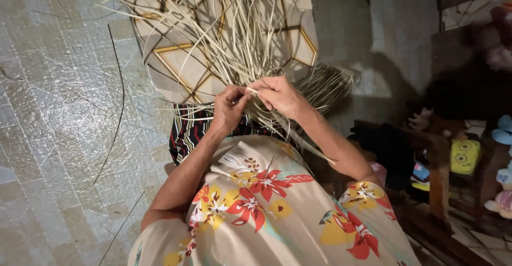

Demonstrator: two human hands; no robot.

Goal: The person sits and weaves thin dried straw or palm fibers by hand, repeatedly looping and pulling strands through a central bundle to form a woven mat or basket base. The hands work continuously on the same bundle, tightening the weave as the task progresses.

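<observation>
My left hand [229,106] and my right hand [280,95] meet over my lap, both pinching thin pale straw strips [250,90] between fingers and thumbs. The strips belong to a large loose bundle of dried fibres [234,26] that fans out away from me over a round patterned mat [181,69]. A darker sheaf of strands [325,87] lies just right of my right hand. I wear a beige garment with red and yellow flowers [256,202], and a dark striped cloth [189,130] covers my knees.
Shiny tiled floor [58,127] spreads to the left with single loose strands [114,122] on it. On the right stand dark wooden furniture [437,164] and several soft toys [466,156].
</observation>
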